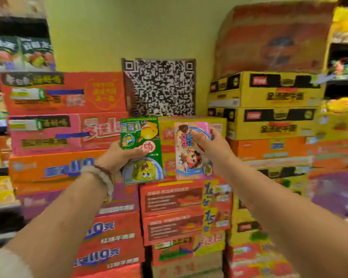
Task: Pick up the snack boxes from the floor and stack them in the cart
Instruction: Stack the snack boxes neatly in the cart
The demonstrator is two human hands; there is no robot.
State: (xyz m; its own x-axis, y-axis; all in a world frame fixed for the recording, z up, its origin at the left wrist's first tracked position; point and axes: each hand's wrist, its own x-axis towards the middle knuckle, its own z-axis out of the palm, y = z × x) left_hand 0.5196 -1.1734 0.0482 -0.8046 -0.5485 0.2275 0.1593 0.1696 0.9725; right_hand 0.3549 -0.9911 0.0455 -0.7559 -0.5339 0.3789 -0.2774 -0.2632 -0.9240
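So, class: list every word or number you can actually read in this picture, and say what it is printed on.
"110": blue digits on the red cardboard cartons at lower left.
"15": on the yellow-and-red carton side.
QR-code poster: pattern only, no words.
Green box and pink box in the hands: print too blurred.

left hand (119,155) raised — fingers curled, gripping | right hand (211,142) raised — pinching

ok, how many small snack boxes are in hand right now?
2. Green box gripped in the left hand; pink box gripped in the right hand. Others may sit out of view.
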